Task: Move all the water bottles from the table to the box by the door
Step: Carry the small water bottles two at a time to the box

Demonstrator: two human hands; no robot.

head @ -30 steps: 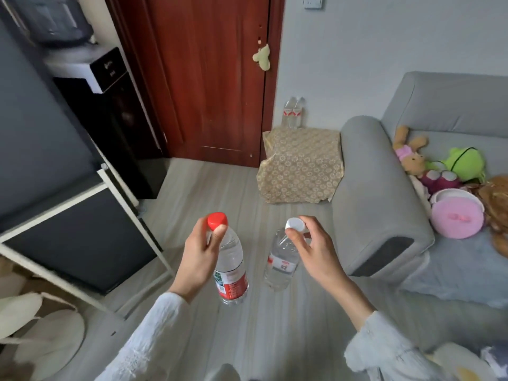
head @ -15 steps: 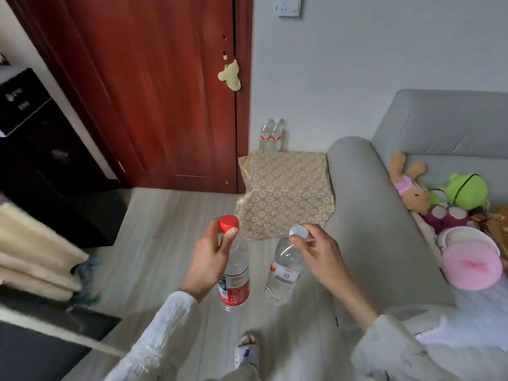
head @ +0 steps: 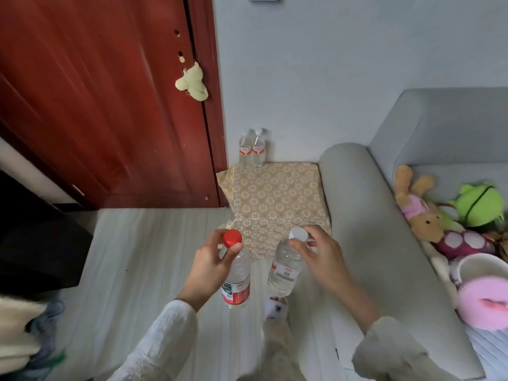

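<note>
Your left hand (head: 211, 264) pinches the red-capped bottle (head: 235, 273) by its neck, and your right hand (head: 320, 257) pinches the white-capped bottle (head: 286, 266) the same way, both dangling near the patterned box (head: 277, 199) by the door (head: 96, 100). Those light neck grips could let a bottle swing and slip, or knock the two bottles (head: 253, 147) at the box's far edge.

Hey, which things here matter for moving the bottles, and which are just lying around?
Job:
left hand gripping red-capped clear plastic bottle
right hand gripping white-capped clear plastic bottle
gold floral-covered box
two clear bottles on it

Lying about:
grey fabric sofa
green plush frog
</note>
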